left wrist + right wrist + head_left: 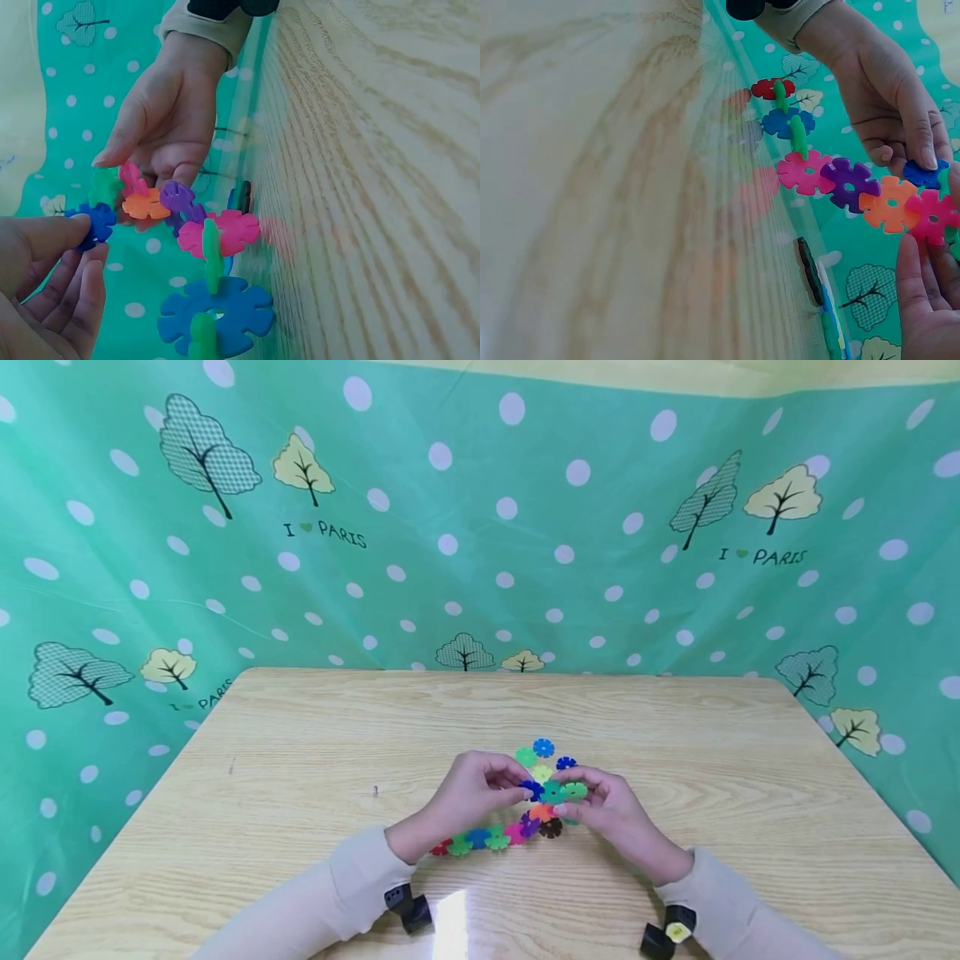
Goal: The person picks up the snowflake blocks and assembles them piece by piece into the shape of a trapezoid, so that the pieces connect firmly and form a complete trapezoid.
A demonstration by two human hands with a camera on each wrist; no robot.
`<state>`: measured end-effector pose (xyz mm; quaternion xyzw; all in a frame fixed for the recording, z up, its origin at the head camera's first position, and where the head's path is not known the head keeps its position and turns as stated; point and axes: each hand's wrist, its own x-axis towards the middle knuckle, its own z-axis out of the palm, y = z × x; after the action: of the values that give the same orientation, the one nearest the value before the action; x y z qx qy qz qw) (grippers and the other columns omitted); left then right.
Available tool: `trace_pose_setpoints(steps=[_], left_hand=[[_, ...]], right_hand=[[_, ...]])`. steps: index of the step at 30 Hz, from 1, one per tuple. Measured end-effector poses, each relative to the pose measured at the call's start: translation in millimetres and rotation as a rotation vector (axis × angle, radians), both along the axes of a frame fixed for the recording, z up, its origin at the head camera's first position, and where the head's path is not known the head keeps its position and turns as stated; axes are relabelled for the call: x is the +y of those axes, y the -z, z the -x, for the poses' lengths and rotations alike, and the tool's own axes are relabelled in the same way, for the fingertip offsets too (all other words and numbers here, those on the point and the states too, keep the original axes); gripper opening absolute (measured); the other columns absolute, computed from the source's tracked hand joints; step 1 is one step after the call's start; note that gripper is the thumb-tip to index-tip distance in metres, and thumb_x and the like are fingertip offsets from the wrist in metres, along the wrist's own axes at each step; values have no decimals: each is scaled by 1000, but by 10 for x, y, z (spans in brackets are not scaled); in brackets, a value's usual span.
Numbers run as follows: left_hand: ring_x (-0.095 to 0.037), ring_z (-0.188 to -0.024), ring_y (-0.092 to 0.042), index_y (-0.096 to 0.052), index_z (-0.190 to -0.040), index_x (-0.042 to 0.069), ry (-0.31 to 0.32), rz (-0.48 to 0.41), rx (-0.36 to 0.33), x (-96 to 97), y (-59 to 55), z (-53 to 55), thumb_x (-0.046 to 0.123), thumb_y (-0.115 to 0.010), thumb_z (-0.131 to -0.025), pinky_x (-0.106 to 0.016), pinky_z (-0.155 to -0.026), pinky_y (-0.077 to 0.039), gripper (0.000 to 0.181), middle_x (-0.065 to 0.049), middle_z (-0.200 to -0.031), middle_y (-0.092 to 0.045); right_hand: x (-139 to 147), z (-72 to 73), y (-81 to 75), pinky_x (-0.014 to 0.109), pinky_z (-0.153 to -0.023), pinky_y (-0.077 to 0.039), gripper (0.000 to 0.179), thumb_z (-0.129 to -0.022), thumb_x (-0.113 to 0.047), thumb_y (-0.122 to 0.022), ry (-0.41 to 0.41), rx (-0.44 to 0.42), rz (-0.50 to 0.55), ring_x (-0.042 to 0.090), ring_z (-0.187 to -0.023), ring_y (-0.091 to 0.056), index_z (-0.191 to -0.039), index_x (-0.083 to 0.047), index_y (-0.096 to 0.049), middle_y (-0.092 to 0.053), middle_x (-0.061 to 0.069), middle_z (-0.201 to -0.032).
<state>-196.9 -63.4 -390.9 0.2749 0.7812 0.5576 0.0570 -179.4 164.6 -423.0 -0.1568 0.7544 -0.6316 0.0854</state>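
Note:
My left hand (480, 789) pinches a dark blue snowflake disc (95, 225) between thumb and fingers. My right hand (611, 814) grips the green discs (575, 791) joined beside it, thumb on one side and fingers behind. These discs belong to a chain of slotted plastic pieces. From the right hand it runs through a pink disc (933, 216), an orange disc (891, 204), a purple disc (850, 184) and another pink disc (807, 172). Further along come green pieces, a blue disc (217, 315) and a red disc (772, 88) at the far end. Fingers partly hide the held pieces.
Loose discs lie on the wooden table (300, 735) beyond the hands: a blue one (543, 747), a light green one (525, 757), a yellow one (542, 773) and a dark blue one (566, 763). A dark brown disc (551, 827) lies near the chain. A patterned green cloth (480, 577) hangs behind.

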Motion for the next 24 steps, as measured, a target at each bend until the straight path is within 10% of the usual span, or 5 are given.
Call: trace_pose_setpoints(steps=[24], left_hand=[[-12,-72,-65,-74,-92,1,-61,-53,-76,15,21,-31,5,-72,-82,-21,-64,-54,11,-11,-87,-71]], right_hand=[[-36,32,-66,20,-45,-30,41,-85,-14,-70,14,-81,-8,6,-48,-31,-118,7,-57,-45,-8,-59]])
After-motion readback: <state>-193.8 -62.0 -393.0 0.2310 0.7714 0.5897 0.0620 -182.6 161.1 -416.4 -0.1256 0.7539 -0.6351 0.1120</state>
